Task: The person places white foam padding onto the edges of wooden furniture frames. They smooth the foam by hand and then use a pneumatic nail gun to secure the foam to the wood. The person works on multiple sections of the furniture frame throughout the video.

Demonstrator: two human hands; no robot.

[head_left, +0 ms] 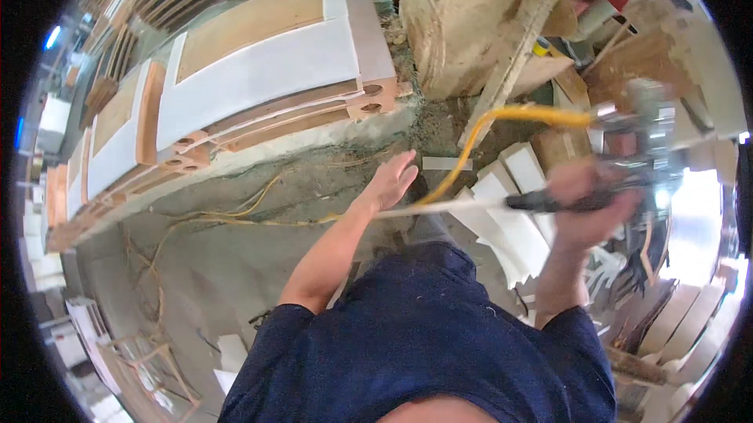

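Observation:
My right hand (582, 223) is wrapped round the dark handle of a silver spray gun (651, 148), held out to the right and smeared by motion. A yellow hose (502, 112) runs to the gun's metal body. From the bottom of its handle a whitish hose (455, 206) leads left, passing by my left wrist. My left hand (390, 182) hangs in front of me with fingers stretched and nothing in it. Beyond it, to the left, lies a wooden frame (306, 121) topped with white foam sheet (259, 82) around a tan board panel (255, 27).
More foam-covered frames (118, 129) line up further left. White foam pieces (510, 211) are piled on the floor below the gun. A stained board (471, 23) with a wooden plank (510, 62) leaning on it stands ahead. Yellow hose (235, 219) trails over the floor at left.

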